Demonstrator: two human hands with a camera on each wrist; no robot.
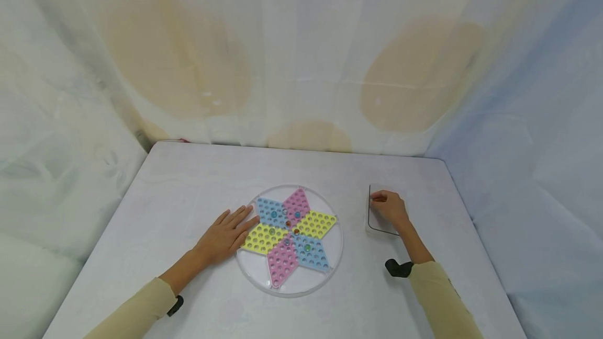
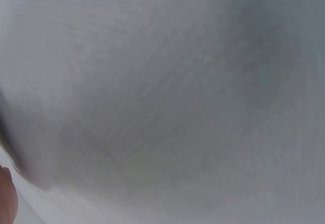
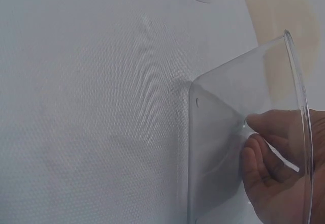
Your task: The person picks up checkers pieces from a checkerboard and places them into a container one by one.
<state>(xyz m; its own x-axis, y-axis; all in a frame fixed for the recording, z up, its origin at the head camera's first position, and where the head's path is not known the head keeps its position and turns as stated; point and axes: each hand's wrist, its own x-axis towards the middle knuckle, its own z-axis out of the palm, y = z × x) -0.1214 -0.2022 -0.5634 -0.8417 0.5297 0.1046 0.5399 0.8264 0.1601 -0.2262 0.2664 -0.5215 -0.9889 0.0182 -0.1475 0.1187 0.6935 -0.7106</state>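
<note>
- White table [image 1: 188, 174], spread beneath everything.
- Round game board [image 1: 282, 266] with a pink, blue and yellow star, lying between the two hands.
- Clear container [image 3: 300, 97], on the table right of the board.
- Left hand [image 1: 223, 237], fingers extended and spread, fingertips at the board's left edge, gripping nothing.
- Right hand [image 1: 390, 207], inside the container, fingers curled toward the thumb; cannot tell whether they pinch anything.
- Several marbles [image 1: 308, 248], seated in the star's holes.

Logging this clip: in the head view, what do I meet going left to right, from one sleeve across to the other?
Left sleeve → left hand → round star-patterned board → clear container → right sleeve.
</note>
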